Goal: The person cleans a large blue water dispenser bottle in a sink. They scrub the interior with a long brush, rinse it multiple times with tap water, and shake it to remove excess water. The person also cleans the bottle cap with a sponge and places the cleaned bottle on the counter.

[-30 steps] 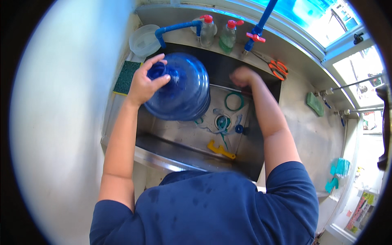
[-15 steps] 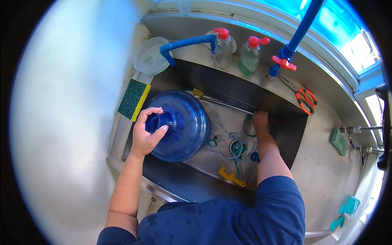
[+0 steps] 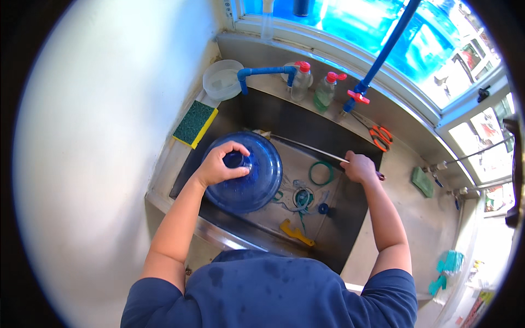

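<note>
My left hand (image 3: 220, 164) curls around the neck of a large, clear blue water jug (image 3: 261, 183), which stands neck-up in the left part of a steel sink (image 3: 322, 123). In my right hand (image 3: 360, 167), closed, is a long thin metal rod (image 3: 306, 145) with a dark reddish handle end showing beyond the fist. The rod slants across the sink, and its far end, with a pale head I cannot make out clearly, lies beside the jug's far side. On the sink floor are a green ring (image 3: 321, 174), a yellow plastic tool (image 3: 297, 233) and tangled plastic strips around the drain (image 3: 303, 198).
A green-and-yellow sponge (image 3: 195, 123) sits on the left rim. Along the back stand a clear plastic bowl (image 3: 221, 82), a blue pipe spout (image 3: 268, 71), two red-capped bottles (image 3: 324, 94) and orange-handled scissors (image 3: 380, 136). A blue pipe with a red valve (image 3: 358, 97) rises there. A green block (image 3: 422, 182) lies right.
My right hand has come up from low in the sink, lifting the rod's near end. The left hand stays on the jug's neck. The whole view has shifted slightly.
</note>
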`<action>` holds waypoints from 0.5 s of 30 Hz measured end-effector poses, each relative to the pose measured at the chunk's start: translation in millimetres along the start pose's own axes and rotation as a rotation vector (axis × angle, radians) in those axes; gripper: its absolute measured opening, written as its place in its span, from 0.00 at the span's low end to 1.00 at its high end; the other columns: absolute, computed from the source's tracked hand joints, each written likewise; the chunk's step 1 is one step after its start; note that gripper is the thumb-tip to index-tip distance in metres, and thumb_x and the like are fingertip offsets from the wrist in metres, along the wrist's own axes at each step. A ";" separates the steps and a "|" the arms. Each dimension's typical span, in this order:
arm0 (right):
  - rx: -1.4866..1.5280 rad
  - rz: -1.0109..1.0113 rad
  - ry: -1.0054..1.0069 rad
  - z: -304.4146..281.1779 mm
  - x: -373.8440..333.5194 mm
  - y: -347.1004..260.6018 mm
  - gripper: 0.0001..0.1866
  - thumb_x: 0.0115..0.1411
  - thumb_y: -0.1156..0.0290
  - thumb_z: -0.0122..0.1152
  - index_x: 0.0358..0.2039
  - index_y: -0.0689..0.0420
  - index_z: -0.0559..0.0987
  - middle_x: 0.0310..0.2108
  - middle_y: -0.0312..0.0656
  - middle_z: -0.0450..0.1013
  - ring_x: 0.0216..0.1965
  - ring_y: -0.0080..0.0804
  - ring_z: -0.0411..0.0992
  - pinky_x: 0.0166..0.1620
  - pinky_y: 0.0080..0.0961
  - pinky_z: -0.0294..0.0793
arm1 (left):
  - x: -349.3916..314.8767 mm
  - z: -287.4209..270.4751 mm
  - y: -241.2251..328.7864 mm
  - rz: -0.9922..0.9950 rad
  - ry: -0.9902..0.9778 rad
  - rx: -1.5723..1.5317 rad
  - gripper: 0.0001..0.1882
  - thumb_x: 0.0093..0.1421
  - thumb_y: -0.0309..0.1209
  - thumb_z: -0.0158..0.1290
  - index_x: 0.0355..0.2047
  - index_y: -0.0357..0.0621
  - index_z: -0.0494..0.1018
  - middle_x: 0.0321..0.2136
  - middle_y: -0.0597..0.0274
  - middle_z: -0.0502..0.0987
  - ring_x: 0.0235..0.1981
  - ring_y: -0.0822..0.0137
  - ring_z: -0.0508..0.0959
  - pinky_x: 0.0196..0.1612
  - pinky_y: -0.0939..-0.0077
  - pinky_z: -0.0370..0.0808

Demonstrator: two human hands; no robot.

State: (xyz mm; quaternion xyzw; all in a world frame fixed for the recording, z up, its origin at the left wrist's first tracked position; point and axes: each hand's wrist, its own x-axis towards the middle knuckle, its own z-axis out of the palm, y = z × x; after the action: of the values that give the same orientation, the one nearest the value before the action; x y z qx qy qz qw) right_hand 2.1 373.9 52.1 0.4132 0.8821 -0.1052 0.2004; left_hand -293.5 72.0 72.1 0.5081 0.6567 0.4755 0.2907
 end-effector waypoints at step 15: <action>-0.075 0.062 0.943 -140.9 -334.9 -4.8 0.16 0.58 0.51 0.66 0.36 0.51 0.84 0.25 0.38 0.77 0.24 0.31 0.75 0.29 0.28 0.71 | 44.8 -27.5 57.2 0.168 0.136 0.068 0.57 0.39 0.59 0.70 0.63 0.39 0.64 0.55 0.40 0.72 0.56 0.53 0.74 0.60 0.66 0.68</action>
State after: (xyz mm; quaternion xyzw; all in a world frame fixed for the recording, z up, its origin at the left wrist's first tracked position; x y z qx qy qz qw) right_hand 154.5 190.3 326.2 0.4343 0.8673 0.1317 -0.2043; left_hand -309.1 107.1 139.7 0.5376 0.6456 0.5091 0.1872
